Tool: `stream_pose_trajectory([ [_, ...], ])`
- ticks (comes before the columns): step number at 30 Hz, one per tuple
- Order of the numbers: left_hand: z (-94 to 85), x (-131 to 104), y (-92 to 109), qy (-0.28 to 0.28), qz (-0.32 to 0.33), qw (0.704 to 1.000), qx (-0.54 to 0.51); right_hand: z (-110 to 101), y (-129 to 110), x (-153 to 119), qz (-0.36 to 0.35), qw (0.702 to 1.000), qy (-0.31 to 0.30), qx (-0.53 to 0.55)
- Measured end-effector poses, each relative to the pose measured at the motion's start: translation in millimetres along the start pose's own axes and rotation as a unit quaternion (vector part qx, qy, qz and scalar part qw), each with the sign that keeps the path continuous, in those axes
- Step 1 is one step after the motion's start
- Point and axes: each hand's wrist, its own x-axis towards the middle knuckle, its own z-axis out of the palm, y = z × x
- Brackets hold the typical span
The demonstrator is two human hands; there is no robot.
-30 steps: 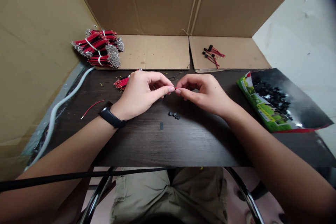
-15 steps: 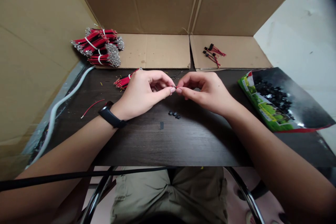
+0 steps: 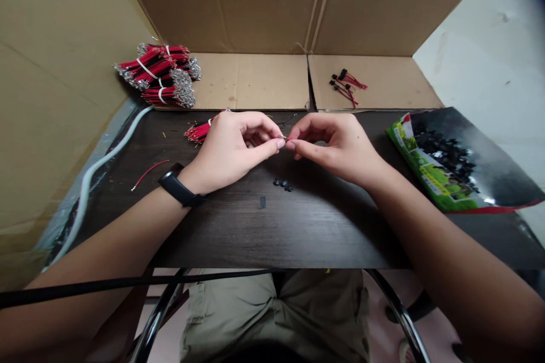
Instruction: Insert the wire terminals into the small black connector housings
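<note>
Above the middle of the dark table, my left hand (image 3: 240, 144) and my right hand (image 3: 334, 139) meet fingertip to fingertip. The right thumb and forefinger pinch a thin red wire (image 3: 287, 139), of which only a short bit shows. A tiny piece sits in the closed left fingertips, too hidden to name. Just below the hands lie several small black connector housings (image 3: 283, 184). Partly behind my left hand is a bundle of red wires (image 3: 198, 133). A single red wire (image 3: 150, 173) lies to the left of my wrist.
Tied bundles of red and black wires (image 3: 159, 76) are piled at the back left. Several wired connectors (image 3: 347, 86) lie on cardboard at the back right. A bag of black connectors (image 3: 447, 153) stands right. A white cable (image 3: 89, 181) runs along the left edge.
Both hands stay in nearly the same place, fingertips still together. The pinched piece has shifted only slightly; nothing on the table has moved.
</note>
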Motion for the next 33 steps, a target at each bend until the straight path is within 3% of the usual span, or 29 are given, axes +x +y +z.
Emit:
stream_pose_trajectory([
  [8,0.6,-0.5,-0.6,0.004,0.000,1.000,-0.002,0.6,1.2,-0.8,0.004,1.000,0.006,-0.027],
  [19,1.1,-1.4,-2.7,0.008,0.003,1.000,-0.017,-1.4,3.1,-0.7,-0.050,0.994,0.022,-0.092],
  [28,-0.9,-3.4,-5.8,0.035,0.058,0.998,0.019,-0.4,-1.6,-3.9,-0.129,0.973,0.046,-0.186],
  [33,4.4,-4.0,-1.4,0.068,0.048,0.997,-0.003,2.3,-3.4,-6.0,-0.132,0.975,0.061,-0.167],
])
